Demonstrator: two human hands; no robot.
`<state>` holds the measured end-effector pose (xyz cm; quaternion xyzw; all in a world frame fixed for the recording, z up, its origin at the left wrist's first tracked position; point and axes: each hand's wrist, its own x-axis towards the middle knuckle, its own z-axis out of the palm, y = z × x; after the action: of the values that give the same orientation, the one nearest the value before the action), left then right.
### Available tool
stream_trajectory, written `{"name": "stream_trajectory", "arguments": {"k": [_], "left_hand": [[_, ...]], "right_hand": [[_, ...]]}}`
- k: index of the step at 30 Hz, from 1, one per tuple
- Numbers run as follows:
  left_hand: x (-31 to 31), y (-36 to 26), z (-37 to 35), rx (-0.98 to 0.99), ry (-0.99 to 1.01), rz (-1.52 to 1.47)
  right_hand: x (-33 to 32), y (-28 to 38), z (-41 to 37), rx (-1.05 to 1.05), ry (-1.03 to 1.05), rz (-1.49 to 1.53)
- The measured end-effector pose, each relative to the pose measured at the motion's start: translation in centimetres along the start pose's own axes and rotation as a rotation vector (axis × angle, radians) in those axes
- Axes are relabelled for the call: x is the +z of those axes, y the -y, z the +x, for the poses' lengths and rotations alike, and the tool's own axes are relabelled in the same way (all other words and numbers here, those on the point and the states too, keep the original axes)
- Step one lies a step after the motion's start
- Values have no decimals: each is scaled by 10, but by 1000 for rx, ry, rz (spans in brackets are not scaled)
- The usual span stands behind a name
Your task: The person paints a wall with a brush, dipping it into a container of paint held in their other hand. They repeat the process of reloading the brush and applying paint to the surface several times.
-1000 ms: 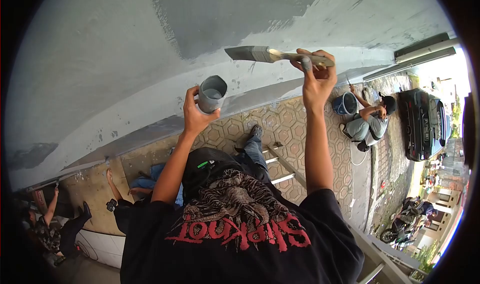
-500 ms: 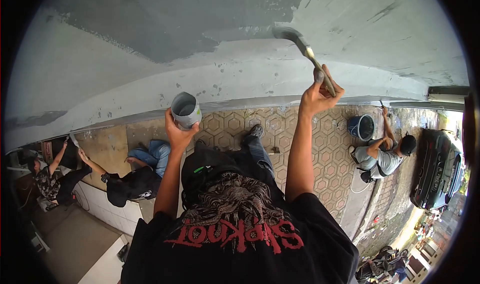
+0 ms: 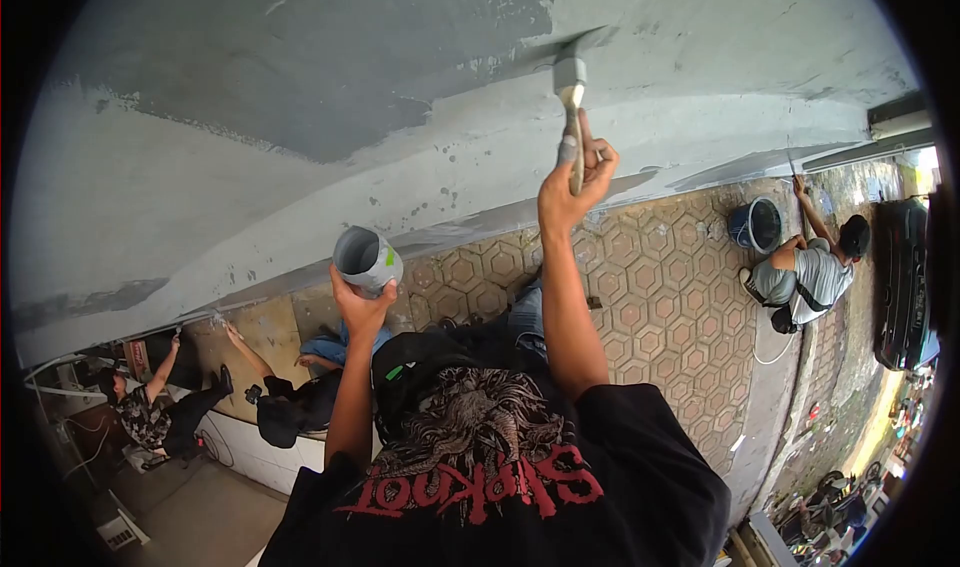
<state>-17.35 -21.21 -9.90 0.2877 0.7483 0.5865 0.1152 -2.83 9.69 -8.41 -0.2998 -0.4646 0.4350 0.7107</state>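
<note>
My left hand (image 3: 362,302) is wrapped round a light grey cup of paint (image 3: 372,260), tilted so that its opening faces the wall. Grey paint shows inside it. In my right hand (image 3: 578,182) is a paintbrush (image 3: 570,92), gripped by its handle. The bristles point up and touch the wall (image 3: 480,27), beside the edge of a darker grey painted patch (image 3: 350,77). Paint smudges mark my right thumb. Lighter grey surface and dark drips lie around the patch.
On the right a co-worker (image 3: 815,277) crouches by a dark bucket (image 3: 756,225), one arm at the wall's foot. Two more people (image 3: 150,407) work at the lower left. Hexagonal paving (image 3: 660,307) lies below; a dark car (image 3: 905,287) stands far right.
My right hand and the brush have moved left along the wall, and the brush now stands more upright. The cup stays in my left hand, slightly lower in view. The whole view has turned a little.
</note>
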Motion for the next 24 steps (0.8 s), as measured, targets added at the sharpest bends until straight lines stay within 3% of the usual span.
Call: {"name": "stream_trajectory", "arguments": {"k": [2,4,11,15,17,21,23,24], "left_hand": [[-25,6,-5,-2,-21,4],[-52,16,-9,10,-31,-6],[-117,52,-27,12,-70,-19],[-135,60,-35,-9,-61,-18],[-138,59,-39,-8,-68,-24],[-144,65,-49,12,-77,-7],[-142,70,-55,9,-101,-18],[-140,70,-54,4,-125,-24]], "right_hand": [[20,14,-29,71,50,-11],[41,23,-57,21,280,-138],[36,50,-104,-64,475,-100],[27,45,-86,-233,448,-168],[22,33,-63,-394,337,-321],[-5,10,-34,-428,195,-411],[-19,11,-29,-269,87,-467],[-20,13,-29,-354,63,-441]]}}
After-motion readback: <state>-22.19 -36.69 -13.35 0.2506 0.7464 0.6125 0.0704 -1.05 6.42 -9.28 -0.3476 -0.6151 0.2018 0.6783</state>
